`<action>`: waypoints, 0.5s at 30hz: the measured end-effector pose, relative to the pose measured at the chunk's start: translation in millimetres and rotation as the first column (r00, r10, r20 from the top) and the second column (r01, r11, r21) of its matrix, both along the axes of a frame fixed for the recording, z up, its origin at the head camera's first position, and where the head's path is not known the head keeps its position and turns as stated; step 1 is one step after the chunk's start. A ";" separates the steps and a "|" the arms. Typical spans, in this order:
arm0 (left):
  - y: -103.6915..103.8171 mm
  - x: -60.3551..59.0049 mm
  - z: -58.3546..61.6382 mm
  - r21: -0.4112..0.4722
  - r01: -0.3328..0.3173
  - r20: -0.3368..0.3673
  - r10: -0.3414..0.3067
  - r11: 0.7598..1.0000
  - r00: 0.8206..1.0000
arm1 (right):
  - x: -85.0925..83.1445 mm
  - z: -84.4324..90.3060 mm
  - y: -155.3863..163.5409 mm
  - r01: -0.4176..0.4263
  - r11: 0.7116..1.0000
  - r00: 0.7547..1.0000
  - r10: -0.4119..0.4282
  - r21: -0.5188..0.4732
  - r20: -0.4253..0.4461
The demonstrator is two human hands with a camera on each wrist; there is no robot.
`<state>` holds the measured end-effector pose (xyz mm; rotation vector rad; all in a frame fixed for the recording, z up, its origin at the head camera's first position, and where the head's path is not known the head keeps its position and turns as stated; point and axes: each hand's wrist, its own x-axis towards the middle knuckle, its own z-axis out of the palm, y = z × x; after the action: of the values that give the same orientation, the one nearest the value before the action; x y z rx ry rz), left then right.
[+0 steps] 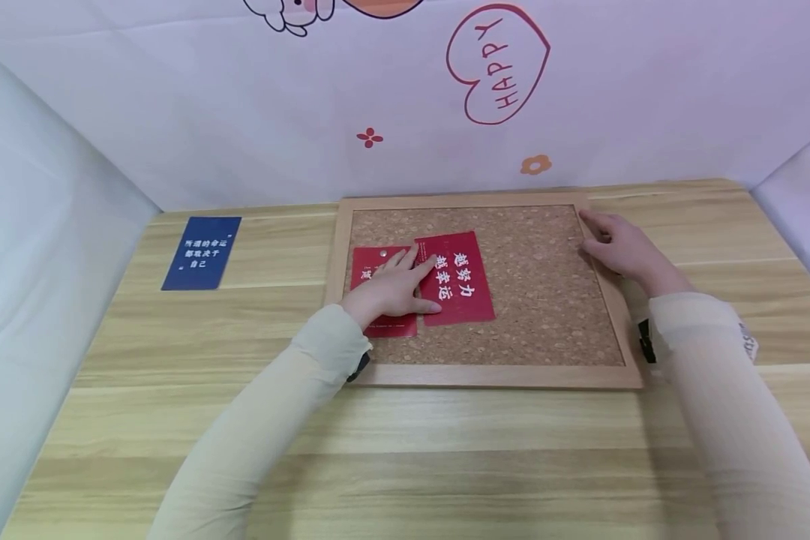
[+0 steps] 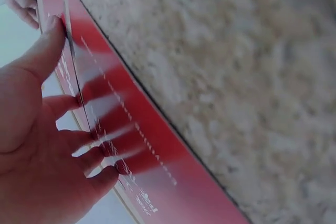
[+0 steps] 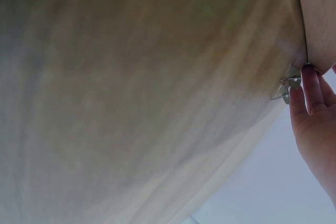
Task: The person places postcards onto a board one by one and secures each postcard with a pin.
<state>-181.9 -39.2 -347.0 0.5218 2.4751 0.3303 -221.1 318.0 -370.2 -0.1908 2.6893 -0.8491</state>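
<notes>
From my remote seat, the wooden surface [image 1: 445, 450] fills the lower frame, and the cork board [image 1: 547, 300] lies flat at its centre. Two red cards sit on the board's left half: the larger red card [image 1: 455, 277] overlaps the smaller red card [image 1: 367, 289], which already carries a pin near its top. My left hand [image 1: 391, 289] presses both flat with straight fingers [image 2: 79, 145]. I judge the cards thin, light and slippery, best held by pressing from above. My right hand [image 1: 621, 244] rests on the board's upper right frame, fingertips touching two loose thumbtacks [image 3: 290, 83]; small, sharp, pick by the heads. A blue card [image 1: 201, 253] lies well apart, upper left.
</notes>
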 end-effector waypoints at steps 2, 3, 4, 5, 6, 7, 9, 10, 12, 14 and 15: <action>-1.4 -0.3 1.8 0.002 0.002 0.016 -0.002 1.000 1.000 | -0.3 -0.4 0.0 -0.005 1.000 1.000 0.005 -0.003 0.001; -2.0 -0.7 2.2 0.001 0.002 0.024 -0.002 1.000 1.000 | -0.4 -0.6 -0.1 -0.007 1.000 1.000 0.007 -0.005 0.000; -2.6 -1.0 2.4 0.003 0.001 0.033 -0.001 1.000 0.999 | -0.4 -0.8 0.0 -0.007 1.000 1.000 0.007 -0.005 0.001; -3.2 -1.4 3.2 0.004 0.002 0.043 -0.003 1.000 0.999 | -0.5 -0.9 -0.2 -0.008 1.000 1.000 0.008 -0.006 -0.001; -3.7 -2.0 4.1 0.006 0.005 0.053 -0.005 1.000 0.999 | -0.7 -1.0 -0.1 -0.008 1.000 1.000 0.008 -0.007 -0.002; -4.4 -2.5 5.3 0.008 0.006 0.066 -0.006 1.000 0.998 | -0.8 -1.2 0.0 -0.007 1.000 1.000 0.007 -0.006 -0.004; -6.1 -3.7 7.6 0.013 0.011 0.091 -0.013 1.000 0.996 | -1.1 -1.4 0.1 -0.007 1.000 1.000 0.007 -0.008 -0.010; -6.9 -3.9 9.0 0.015 0.013 0.101 -0.015 1.000 0.995 | -1.2 -1.5 0.3 -0.007 1.000 1.000 0.007 -0.008 -0.012; -7.7 -4.2 10.8 0.015 0.017 0.111 -0.019 1.000 0.994 | -1.5 -1.9 0.7 -0.009 1.000 1.000 0.009 -0.010 -0.017; -7.4 -4.0 10.9 0.012 0.019 0.104 -0.020 1.000 0.994 | -1.5 -2.0 1.1 -0.010 1.000 1.000 0.010 -0.011 -0.015; -6.9 -3.8 10.7 0.010 0.020 0.096 -0.021 1.000 0.995 | -1.5 -2.0 1.4 -0.010 1.000 1.000 0.010 -0.010 -0.015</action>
<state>-185.8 -46.2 -336.2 0.5223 2.3750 0.3505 -222.7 319.4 -372.2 -0.2131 2.6964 -0.8613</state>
